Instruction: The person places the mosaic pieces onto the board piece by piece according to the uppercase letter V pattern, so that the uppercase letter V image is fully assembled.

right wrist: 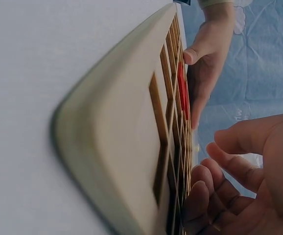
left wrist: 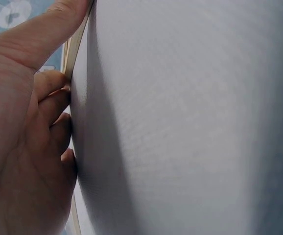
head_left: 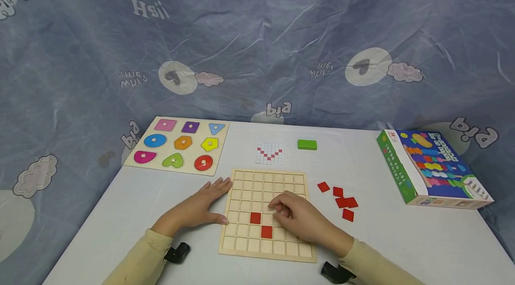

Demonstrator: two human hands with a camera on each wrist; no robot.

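A wooden grid board lies on the table with two red square tiles in its cells, one diagonally below the other. My left hand rests at the board's left edge, fingers and thumb spread along its side. Over the middle of the grid hovers my right hand, its fingers loosely bent. In the right wrist view the thumb and index finger show a small gap, and no tile appears between them. Several loose red tiles lie to the right of the board.
Behind the board are a small pattern card with a red V of squares and a green block. A knobbed shape puzzle lies at the back left. A game box stands at the right. A patterned cloth hangs behind.
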